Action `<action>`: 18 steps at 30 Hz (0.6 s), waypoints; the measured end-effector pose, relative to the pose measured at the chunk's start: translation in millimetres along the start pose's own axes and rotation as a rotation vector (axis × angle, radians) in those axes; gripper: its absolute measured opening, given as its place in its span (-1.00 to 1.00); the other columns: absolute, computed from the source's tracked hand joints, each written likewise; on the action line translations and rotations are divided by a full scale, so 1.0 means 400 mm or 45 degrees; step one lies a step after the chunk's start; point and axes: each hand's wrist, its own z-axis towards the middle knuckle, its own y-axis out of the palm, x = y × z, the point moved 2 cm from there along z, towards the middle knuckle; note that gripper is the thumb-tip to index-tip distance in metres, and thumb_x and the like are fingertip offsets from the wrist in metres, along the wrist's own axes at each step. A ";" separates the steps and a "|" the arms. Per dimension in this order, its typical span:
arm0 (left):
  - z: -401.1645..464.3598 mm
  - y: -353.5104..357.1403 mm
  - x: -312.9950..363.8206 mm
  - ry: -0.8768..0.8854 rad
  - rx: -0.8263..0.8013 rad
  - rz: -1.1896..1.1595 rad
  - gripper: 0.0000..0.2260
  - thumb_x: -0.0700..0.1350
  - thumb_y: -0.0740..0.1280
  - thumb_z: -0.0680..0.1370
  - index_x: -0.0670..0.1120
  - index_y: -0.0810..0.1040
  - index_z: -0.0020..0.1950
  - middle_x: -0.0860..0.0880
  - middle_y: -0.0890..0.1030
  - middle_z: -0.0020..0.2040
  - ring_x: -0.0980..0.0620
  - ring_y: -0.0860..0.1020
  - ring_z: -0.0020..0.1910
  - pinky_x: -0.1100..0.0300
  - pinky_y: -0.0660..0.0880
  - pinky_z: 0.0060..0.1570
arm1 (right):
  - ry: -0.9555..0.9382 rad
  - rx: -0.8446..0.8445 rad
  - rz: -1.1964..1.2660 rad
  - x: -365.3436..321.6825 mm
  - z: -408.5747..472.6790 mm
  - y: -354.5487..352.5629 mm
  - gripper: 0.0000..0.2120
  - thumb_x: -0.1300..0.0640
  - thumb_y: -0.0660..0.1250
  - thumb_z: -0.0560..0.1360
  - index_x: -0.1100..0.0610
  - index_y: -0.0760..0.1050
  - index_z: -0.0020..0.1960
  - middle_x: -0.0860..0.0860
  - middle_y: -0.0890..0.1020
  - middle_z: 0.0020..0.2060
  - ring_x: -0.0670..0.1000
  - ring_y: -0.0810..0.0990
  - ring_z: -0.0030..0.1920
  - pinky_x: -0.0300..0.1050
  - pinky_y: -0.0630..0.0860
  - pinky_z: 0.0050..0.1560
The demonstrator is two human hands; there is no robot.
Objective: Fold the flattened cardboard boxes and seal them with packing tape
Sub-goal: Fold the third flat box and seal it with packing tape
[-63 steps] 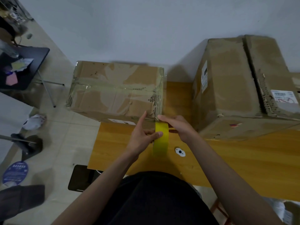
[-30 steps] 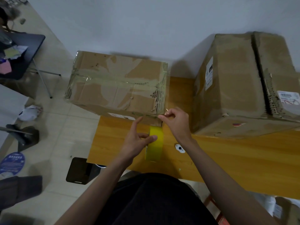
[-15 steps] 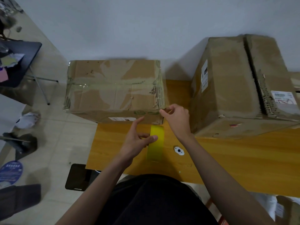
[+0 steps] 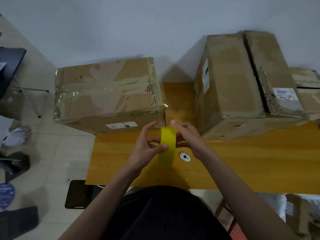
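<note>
table: orange wood top (image 4: 242, 163), runs from the middle out to 3 o'clock, small white sticker (image 4: 185, 156) just right of the tape
tape: yellow roll (image 4: 167, 146) held on edge over the table, dead center
left hand (image 4: 147, 146): fingers curled on the roll, thumb across its face, so it's gripping it
right hand (image 4: 187, 135): fingers curled against the roll's other side, index finger sticking up
taped box (image 4: 107, 94): at 11 o'clock, shiny clear tape over the top, hangs off the table's left end
big box (image 4: 242, 87): at 2 o'clock, top seam ragged, white labels on it
room: plain wall (image 4: 121, 23) at 12, pale tile floor (image 4: 48, 153) at 9 with a dark desk (image 4: 10, 66) at 10
</note>
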 end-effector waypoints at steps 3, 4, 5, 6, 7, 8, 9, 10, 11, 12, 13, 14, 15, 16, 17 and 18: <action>0.011 0.019 -0.004 0.033 -0.029 0.023 -0.24 -0.17 0.58 0.39 0.21 0.30 0.47 -0.09 0.67 0.01 -0.07 0.67 -0.04 -0.05 0.63 -0.01 | -0.068 -0.165 0.167 0.015 -0.041 -0.008 -0.48 0.03 0.52 0.46 0.10 0.33 0.28 0.18 0.68 0.01 0.12 0.70 -0.05 -0.06 0.61 -0.13; 0.015 0.024 -0.002 0.056 -0.032 0.078 -0.25 -0.12 0.59 0.39 0.20 0.31 0.46 -0.10 0.66 0.00 -0.07 0.67 -0.05 -0.07 0.63 0.00 | -0.106 -0.167 0.187 0.017 -0.048 -0.011 -0.48 0.11 0.53 0.45 0.06 0.32 0.28 0.21 0.67 0.05 0.17 0.69 0.00 0.01 0.63 -0.07; 0.019 0.028 0.004 0.085 -0.032 0.160 -0.28 -0.02 0.58 0.39 0.19 0.31 0.46 -0.09 0.65 0.00 -0.04 0.66 -0.06 -0.07 0.63 0.00 | -0.142 -0.155 0.190 0.018 -0.056 -0.012 -0.48 0.16 0.53 0.45 0.02 0.32 0.27 0.23 0.65 0.07 0.19 0.67 0.04 0.05 0.62 -0.03; 0.025 0.031 0.013 0.121 -0.029 0.266 -0.31 0.10 0.53 0.39 0.18 0.33 0.46 -0.07 0.63 0.01 0.00 0.64 -0.06 -0.05 0.62 -0.01 | -0.177 -0.136 0.181 0.018 -0.061 -0.012 -0.47 0.17 0.54 0.44 -0.01 0.32 0.26 0.23 0.65 0.08 0.20 0.67 0.05 0.06 0.62 -0.02; 0.031 0.035 0.023 0.161 -0.021 0.388 -0.34 0.22 0.45 0.40 0.16 0.34 0.47 -0.04 0.60 0.03 0.06 0.61 -0.06 0.01 0.62 -0.03 | -0.212 -0.118 0.170 0.018 -0.067 -0.012 -0.47 0.16 0.55 0.43 -0.04 0.32 0.25 0.22 0.65 0.07 0.18 0.67 0.04 0.05 0.61 -0.02; 0.035 0.038 0.034 0.205 -0.006 0.512 -0.35 0.29 0.36 0.42 0.13 0.36 0.47 -0.01 0.55 0.08 0.14 0.57 -0.07 0.12 0.60 -0.07 | -0.244 -0.101 0.159 0.020 -0.071 -0.011 -0.46 0.15 0.55 0.42 -0.05 0.32 0.24 0.20 0.66 0.05 0.17 0.67 0.02 0.05 0.60 -0.03; 0.040 0.040 0.046 0.252 0.017 0.617 -0.36 0.31 0.29 0.45 0.12 0.37 0.48 0.00 0.48 0.11 0.20 0.53 -0.07 0.25 0.54 -0.09 | -0.273 -0.086 0.146 0.022 -0.074 -0.010 -0.47 0.16 0.55 0.43 -0.06 0.33 0.23 0.18 0.67 0.03 0.15 0.67 0.00 0.06 0.60 -0.02; 0.044 0.041 0.056 0.299 0.038 0.696 -0.39 0.31 0.24 0.48 0.09 0.38 0.49 0.01 0.40 0.12 0.22 0.50 -0.05 0.30 0.47 -0.08 | -0.300 -0.078 0.132 0.025 -0.077 -0.009 -0.48 0.18 0.54 0.44 -0.08 0.33 0.24 0.16 0.68 0.00 0.14 0.67 -0.02 0.07 0.60 0.00; 0.049 0.041 0.065 0.349 0.050 0.767 -0.44 0.26 0.24 0.52 0.05 0.41 0.48 0.01 0.35 0.12 0.19 0.49 -0.01 0.29 0.43 -0.05 | -0.324 -0.079 0.119 0.028 -0.079 -0.009 -0.49 0.20 0.52 0.46 -0.09 0.33 0.24 0.15 0.69 -0.01 0.14 0.67 -0.02 0.09 0.60 0.02; 0.055 0.039 0.073 0.403 0.055 0.848 -0.50 0.19 0.28 0.56 0.01 0.46 0.45 0.02 0.32 0.13 0.11 0.48 0.06 0.24 0.42 0.00 | -0.341 -0.084 0.110 0.031 -0.081 -0.009 -0.50 0.20 0.51 0.47 -0.10 0.34 0.25 0.14 0.69 -0.02 0.15 0.67 0.00 0.10 0.60 0.04; 0.059 0.037 0.080 0.454 0.054 0.931 -0.57 0.11 0.33 0.58 -0.02 0.51 0.41 0.03 0.31 0.13 0.04 0.46 0.13 0.19 0.42 0.05 | -0.351 -0.089 0.103 0.033 -0.083 -0.008 -0.50 0.21 0.50 0.48 -0.11 0.34 0.26 0.13 0.69 -0.02 0.15 0.66 0.02 0.09 0.59 0.05; 0.063 0.035 0.087 0.499 0.056 0.996 -0.62 0.05 0.37 0.58 -0.04 0.55 0.36 0.03 0.32 0.14 0.01 0.44 0.18 0.16 0.43 0.10 | -0.358 -0.094 0.101 0.034 -0.085 -0.008 -0.50 0.21 0.49 0.48 -0.11 0.34 0.26 0.13 0.69 -0.01 0.15 0.66 0.04 0.07 0.59 0.06; 0.065 0.033 0.094 0.538 0.061 1.039 -0.67 0.00 0.40 0.57 -0.06 0.59 0.31 0.03 0.34 0.14 0.00 0.44 0.19 0.14 0.43 0.13 | -0.360 -0.099 0.100 0.035 -0.087 -0.008 -0.50 0.23 0.49 0.48 -0.12 0.35 0.26 0.14 0.69 0.00 0.16 0.66 0.05 0.04 0.60 0.06; 0.065 0.032 0.101 0.573 0.071 1.067 -0.70 -0.04 0.43 0.55 -0.07 0.62 0.26 0.02 0.38 0.14 -0.01 0.44 0.18 0.14 0.42 0.13 | -0.360 -0.105 0.099 0.036 -0.088 -0.008 -0.48 0.26 0.49 0.47 -0.12 0.35 0.26 0.15 0.68 0.01 0.17 0.65 0.05 0.00 0.60 0.04; 0.063 0.031 0.108 0.606 0.085 1.083 -0.74 -0.07 0.45 0.54 -0.08 0.64 0.21 0.02 0.43 0.12 -0.01 0.46 0.16 0.14 0.42 0.12 | -0.361 -0.113 0.095 0.035 -0.090 -0.008 -0.47 0.28 0.49 0.47 -0.14 0.36 0.26 0.17 0.68 0.01 0.18 0.64 0.05 -0.03 0.61 0.01; 0.060 0.031 0.112 0.628 0.099 1.088 -0.78 -0.09 0.46 0.52 -0.09 0.66 0.16 0.01 0.47 0.09 -0.01 0.47 0.13 0.13 0.43 0.10 | -0.365 -0.121 0.088 0.035 -0.090 -0.007 -0.46 0.30 0.48 0.46 -0.15 0.37 0.25 0.17 0.67 0.02 0.19 0.64 0.05 -0.03 0.60 -0.02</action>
